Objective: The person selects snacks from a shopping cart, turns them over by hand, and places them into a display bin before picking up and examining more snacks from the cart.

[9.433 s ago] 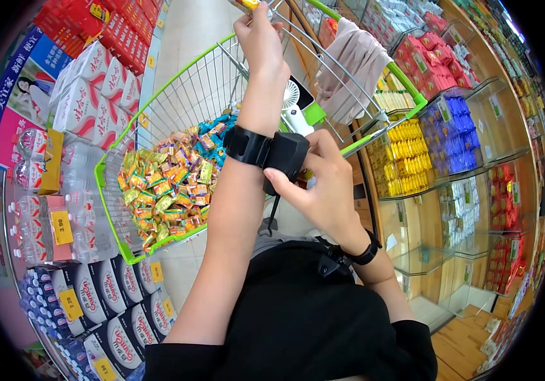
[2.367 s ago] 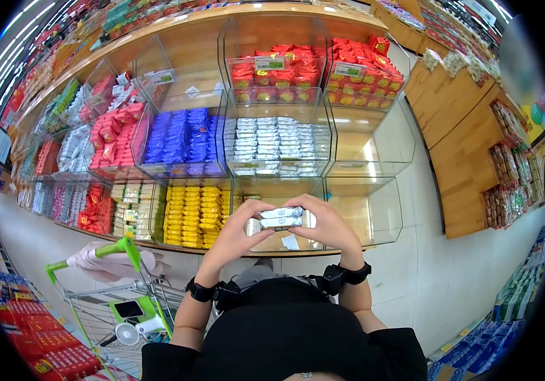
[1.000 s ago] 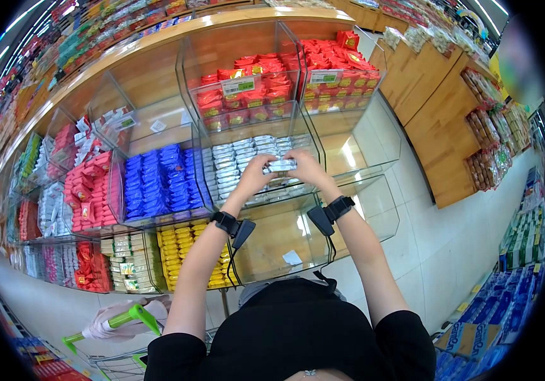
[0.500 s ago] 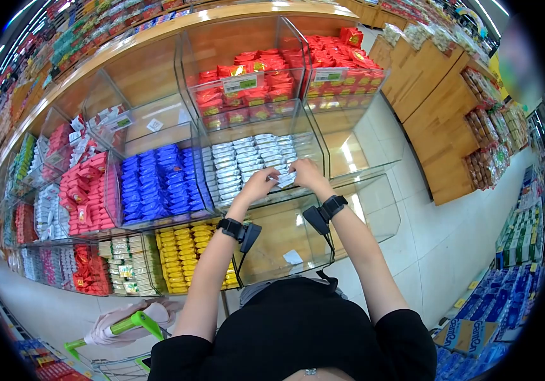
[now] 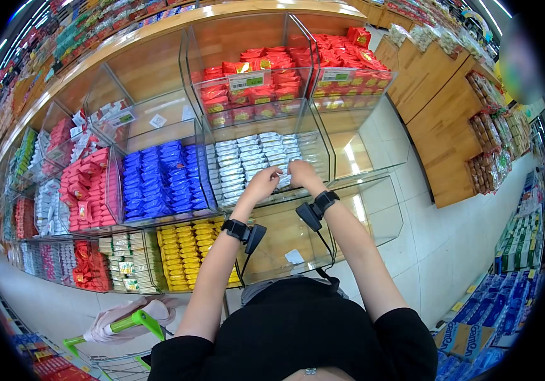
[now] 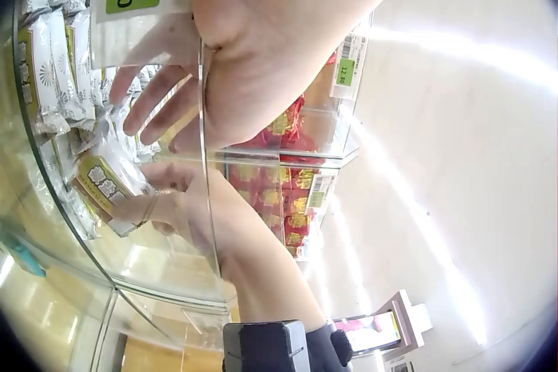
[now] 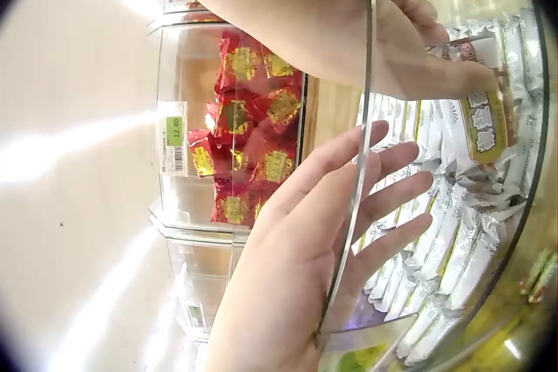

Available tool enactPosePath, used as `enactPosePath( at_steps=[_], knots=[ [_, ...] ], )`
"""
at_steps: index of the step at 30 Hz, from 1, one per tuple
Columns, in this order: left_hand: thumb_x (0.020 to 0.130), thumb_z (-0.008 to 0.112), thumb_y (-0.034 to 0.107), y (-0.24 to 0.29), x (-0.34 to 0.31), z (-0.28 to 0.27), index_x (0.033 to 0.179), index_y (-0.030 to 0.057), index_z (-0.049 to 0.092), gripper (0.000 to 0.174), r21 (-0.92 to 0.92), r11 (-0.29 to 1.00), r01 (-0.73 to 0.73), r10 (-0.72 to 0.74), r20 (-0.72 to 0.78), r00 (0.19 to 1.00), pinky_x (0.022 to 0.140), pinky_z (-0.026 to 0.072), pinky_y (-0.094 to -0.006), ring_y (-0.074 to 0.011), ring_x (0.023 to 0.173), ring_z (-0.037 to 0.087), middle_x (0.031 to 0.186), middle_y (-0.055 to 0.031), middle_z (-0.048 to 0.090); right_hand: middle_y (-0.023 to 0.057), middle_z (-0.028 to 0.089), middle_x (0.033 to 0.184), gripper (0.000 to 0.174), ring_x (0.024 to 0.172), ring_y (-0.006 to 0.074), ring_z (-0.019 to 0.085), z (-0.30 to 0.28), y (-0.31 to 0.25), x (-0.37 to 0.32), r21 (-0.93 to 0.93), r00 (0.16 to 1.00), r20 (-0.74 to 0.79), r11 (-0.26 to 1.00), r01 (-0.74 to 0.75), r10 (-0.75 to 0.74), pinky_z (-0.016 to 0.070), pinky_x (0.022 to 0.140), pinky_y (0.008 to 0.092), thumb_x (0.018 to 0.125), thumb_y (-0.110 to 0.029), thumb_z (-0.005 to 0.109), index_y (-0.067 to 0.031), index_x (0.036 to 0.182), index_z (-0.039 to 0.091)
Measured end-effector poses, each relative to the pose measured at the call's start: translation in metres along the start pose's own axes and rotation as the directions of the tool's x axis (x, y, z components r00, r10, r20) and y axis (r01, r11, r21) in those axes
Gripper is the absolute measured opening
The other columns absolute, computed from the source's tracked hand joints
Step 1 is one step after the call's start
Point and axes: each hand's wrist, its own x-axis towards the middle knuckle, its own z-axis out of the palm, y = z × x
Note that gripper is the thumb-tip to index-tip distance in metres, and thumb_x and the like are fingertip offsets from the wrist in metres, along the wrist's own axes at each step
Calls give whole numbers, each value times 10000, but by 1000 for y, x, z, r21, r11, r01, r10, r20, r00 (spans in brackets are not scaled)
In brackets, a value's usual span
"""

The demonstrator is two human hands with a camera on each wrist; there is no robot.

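Though transparent, bins [image 5: 356, 145] beside floor tiles [image 5: 434, 244].

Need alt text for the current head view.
A person's left hand and right hand reach into a clear bin of silver-wrapped packets. Blue packets sit to the left, with red packets beyond and yellow packets nearer. A green-handled cart stands at lower left.

I see, at top, the right hand [image 7: 410, 62] gripping 1 white packet [image 7: 485, 119] over rows of white packets [image 7: 455, 245]; below, the left hand [image 7: 305, 232], fingers spread, beside a clear panel [image 7: 366, 113]. Left of the panel: red packets [image 7: 240, 115], price tag [image 7: 174, 136] reading 12.80.
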Motion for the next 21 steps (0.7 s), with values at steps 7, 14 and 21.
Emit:
enactPosePath(
  at_steps=[7, 14, 21],
  knots=[
    [790, 505, 105, -2, 1, 2, 1001, 26, 547, 230, 50, 999, 8, -7, -12, 1000, 673, 453, -303, -195, 747, 561, 864, -112, 594, 219, 545, 987, 277, 877, 351, 572, 9, -2, 5, 11, 995, 56, 997, 77, -77, 483, 738, 378, 594, -87, 646, 3, 853, 605],
    [787, 480, 114, 8, -3, 0, 978, 24, 558, 225, 56, 998, 7, -6, -23, 1000, 714, 451, -335, -264, 803, 575, 902, -152, 598, 230, 507, 1032, 359, 901, 351, 562, 12, -2, 11, 42, 984, 152, 995, 89, -95, 481, 743, 381, 580, -77, 674, 14, 909, 563],
    [774, 487, 129, 6, -2, 1, 939, 10, 576, 223, 41, 999, 6, -5, -21, 1000, 709, 456, -347, -294, 796, 581, 885, -170, 605, 248, 485, 1042, 422, 894, 373, 541, 22, 6, 15, 101, 983, 141, 989, 105, -118, 463, 743, 395, 557, -105, 697, 9, 919, 513]
  ],
)
